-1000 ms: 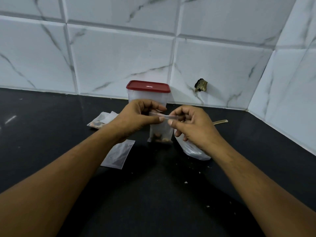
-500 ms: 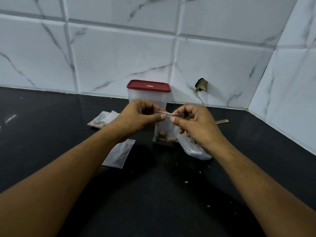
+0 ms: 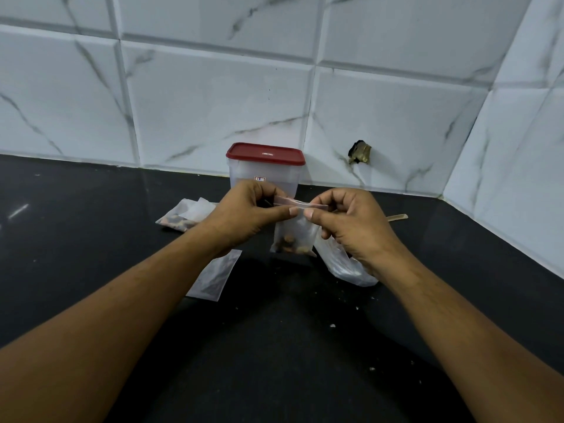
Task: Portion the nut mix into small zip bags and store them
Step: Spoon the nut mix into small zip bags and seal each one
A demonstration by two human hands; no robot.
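Two-handed pinch on zip strip point(image 3: 300, 204) of bag point(image 3: 297, 232), held over worktop point(image 3: 274, 346), before tub point(image 3: 265, 170). Gripped mid-strip by left hand point(image 3: 244, 215) and right hand point(image 3: 351, 227), thumbs nearly touching. Press firmly, slide outward to both ends; keep nuts point(image 3: 290, 243) below seal.

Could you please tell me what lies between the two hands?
In the head view, a zip bag of nuts hangs there. The left hand and right hand each pinch its top strip, thumbs nearly meeting.
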